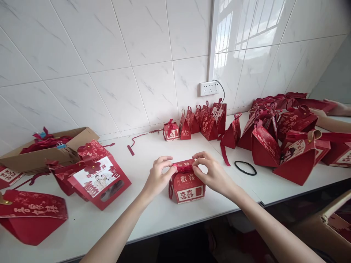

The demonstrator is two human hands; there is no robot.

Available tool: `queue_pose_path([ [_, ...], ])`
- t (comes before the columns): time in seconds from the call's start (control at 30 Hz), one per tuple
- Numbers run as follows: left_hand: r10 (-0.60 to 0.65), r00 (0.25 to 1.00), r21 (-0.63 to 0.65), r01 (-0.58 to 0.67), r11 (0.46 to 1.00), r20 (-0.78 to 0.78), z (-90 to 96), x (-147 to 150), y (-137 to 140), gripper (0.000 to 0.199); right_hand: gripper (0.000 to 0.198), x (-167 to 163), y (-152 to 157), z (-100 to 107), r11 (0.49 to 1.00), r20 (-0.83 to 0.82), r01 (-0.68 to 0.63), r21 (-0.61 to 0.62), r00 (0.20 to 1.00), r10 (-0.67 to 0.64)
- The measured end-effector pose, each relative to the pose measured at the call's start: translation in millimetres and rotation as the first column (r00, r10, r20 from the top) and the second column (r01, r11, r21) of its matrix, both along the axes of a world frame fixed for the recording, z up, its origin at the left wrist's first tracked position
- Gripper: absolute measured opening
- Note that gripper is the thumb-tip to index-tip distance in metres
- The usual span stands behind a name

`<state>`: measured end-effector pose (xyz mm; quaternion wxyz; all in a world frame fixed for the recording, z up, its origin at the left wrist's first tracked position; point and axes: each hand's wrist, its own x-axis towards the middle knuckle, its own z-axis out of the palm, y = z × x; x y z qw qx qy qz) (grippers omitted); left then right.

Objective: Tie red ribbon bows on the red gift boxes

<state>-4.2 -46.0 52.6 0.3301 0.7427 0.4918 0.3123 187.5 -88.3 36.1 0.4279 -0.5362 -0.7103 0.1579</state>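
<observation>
A small red gift box (190, 182) with gold characters and a white label stands upright near the table's front edge. Across its top runs a red ribbon (183, 168), gathered in a knot or bow whose exact form I cannot make out. My left hand (160, 173) pinches the ribbon at the box's left top corner. On the other side, my right hand (210, 170) pinches it with thumb and forefinger. A dark red cord (170, 188) hangs down the box's left side.
Finished-looking red boxes (194, 122) line the wall below a power strip (208, 88). More boxes (264, 146) crowd the right, where another person's hands (336, 109) reach in. A cardboard box (30, 162) of ribbons, a window box (101, 179) and a black loop (245, 168) lie about.
</observation>
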Motion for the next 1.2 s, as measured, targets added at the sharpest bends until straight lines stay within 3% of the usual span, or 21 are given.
queue_pose_path([
  [0.27, -0.068, 0.989, 0.020, 0.071, 0.997, -0.128, 2.0, -11.8, -5.7, 0.024, 0.016, 9.2, -2.7, -0.8, 0.991, 0.004, 0.072, -0.116, 0.997, -0.072],
  [0.53, -0.057, 0.990, 0.051, 0.064, 0.997, -0.125, 5.1, -10.1, -7.6, 0.029, 0.014, 8.5, -3.1, -2.4, 0.999, 0.047, 0.003, -0.054, 0.999, 0.000],
  [0.7, -0.014, 0.987, 0.117, 0.033, 0.993, -0.159, 0.0, -7.2, -6.3, 0.028, 0.017, 8.0, 0.7, -6.4, 0.999, -0.040, -0.019, -0.048, 0.999, 0.017],
  [0.87, -0.033, 0.985, 0.104, 0.051, 0.993, -0.169, -5.7, -6.4, -10.6, 0.031, 0.026, 9.9, 2.8, -6.1, 0.992, -0.129, -0.017, -0.122, 0.992, 0.001],
  [1.2, 0.024, 0.998, -0.049, -0.021, 0.999, 0.062, -17.3, -7.0, -17.9, 0.037, 0.035, 15.2, 2.8, -7.2, 0.983, -0.109, 0.038, -0.180, 0.992, -0.059],
])
